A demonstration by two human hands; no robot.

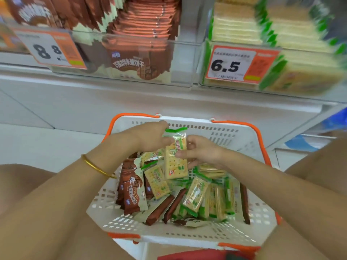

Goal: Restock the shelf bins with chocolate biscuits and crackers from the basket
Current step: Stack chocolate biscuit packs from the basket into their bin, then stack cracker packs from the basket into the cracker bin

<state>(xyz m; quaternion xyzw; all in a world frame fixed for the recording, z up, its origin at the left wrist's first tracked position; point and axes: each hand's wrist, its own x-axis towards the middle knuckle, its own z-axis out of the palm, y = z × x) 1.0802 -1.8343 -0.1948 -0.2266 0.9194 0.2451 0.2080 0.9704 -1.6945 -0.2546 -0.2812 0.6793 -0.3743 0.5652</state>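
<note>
over the far end of the white basket (pixel 216 128), the left hand (pixel 150 136) and right hand (pixel 201 153) both pinch a few cracker packets (pixel 175 164), fingers curled. chocolate biscuit packets (pixel 131 192) lie in the basket's left side. on the shelf beyond, the chocolate biscuit bin (pixel 180 72) stands left, the cracker bin (pixel 300 85) right.

Cracker packets (pixel 195 196) and chocolate biscuits (pixel 131 192) in white basket (pixel 244 136)

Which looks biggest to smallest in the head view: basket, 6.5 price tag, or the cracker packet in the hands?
1. basket
2. 6.5 price tag
3. cracker packet
Tag is farther off; true size unsure.
</note>
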